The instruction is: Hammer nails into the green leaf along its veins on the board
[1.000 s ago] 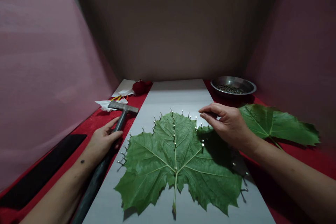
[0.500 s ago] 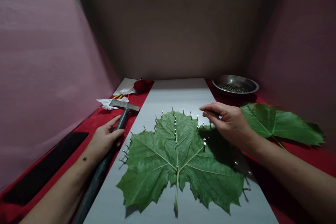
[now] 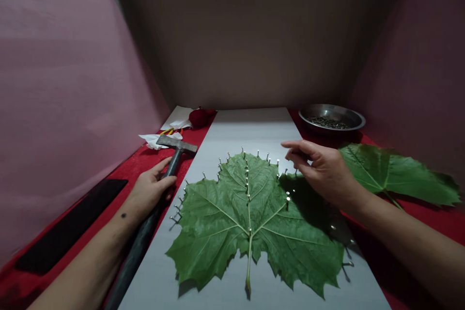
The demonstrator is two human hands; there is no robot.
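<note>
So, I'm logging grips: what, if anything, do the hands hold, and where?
Left hand holds the hammer by its handle, near the head; right hand unclear.

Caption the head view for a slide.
Left hand holds hammer; right hand hovers above lobed leaf dotted with nails.

Left wall [image 3: 65, 82]: pink, faintly mottled. Far wall [image 3: 247, 34]: plain, dark grey-brown. Right wall [image 3: 428, 82]: dusky mauve, in shadow. Red covering [image 3: 138, 164]: spread at left and right, running toward far wall. Light: dim, uneven, stronger at left.

The hammer handle [image 3: 144, 232] runs off the bottom edge; whether the right hand [image 3: 322, 164] pinches anything cannot be told.
</note>
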